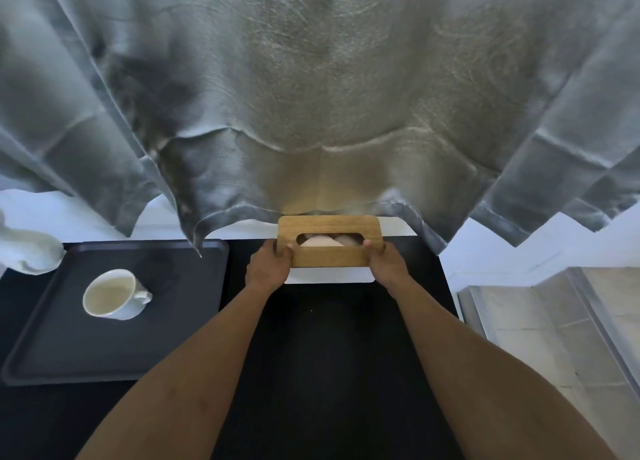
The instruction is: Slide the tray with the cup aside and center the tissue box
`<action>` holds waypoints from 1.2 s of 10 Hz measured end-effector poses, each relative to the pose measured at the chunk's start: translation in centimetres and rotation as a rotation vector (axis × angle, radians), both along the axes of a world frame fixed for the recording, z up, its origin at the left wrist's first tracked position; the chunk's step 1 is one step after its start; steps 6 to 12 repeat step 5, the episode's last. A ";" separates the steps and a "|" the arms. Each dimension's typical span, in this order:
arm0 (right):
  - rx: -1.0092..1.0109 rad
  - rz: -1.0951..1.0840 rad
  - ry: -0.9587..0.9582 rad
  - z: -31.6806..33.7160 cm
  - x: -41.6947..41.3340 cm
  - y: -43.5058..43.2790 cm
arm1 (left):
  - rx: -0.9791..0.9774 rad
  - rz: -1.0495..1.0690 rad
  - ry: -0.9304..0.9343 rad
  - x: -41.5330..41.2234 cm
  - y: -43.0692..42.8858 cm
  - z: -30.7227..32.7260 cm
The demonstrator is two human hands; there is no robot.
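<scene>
A white tissue box with a wooden lid (329, 225) stands at the far edge of the black table, just under the curtain hem. A pale tissue shows through the lid's oval slot. My left hand (268, 265) grips the lid's left end and my right hand (388, 265) grips its right end. A dark grey tray (180, 338) lies flat on the table to the left, apart from the box. A white cup (112, 295) holding pale liquid stands on the tray, its handle pointing right.
A grey curtain (311, 95) hangs over the far side and brushes the tray's back edge. A crumpled white cloth (27, 251) lies at the far left. The black table (329, 355) ends at the right, where a tiled floor (554, 338) shows below.
</scene>
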State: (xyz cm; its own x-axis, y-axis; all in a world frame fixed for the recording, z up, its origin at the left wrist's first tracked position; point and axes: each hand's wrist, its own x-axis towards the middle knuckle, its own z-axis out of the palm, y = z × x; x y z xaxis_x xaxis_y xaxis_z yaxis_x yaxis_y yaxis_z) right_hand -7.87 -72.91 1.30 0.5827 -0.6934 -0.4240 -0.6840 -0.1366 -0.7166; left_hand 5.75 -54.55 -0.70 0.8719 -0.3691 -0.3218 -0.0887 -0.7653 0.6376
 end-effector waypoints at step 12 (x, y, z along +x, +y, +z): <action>-0.002 0.012 0.004 4.1 -2.9 5.8 | -0.023 -0.063 -0.008 -3.8 7.2 4.2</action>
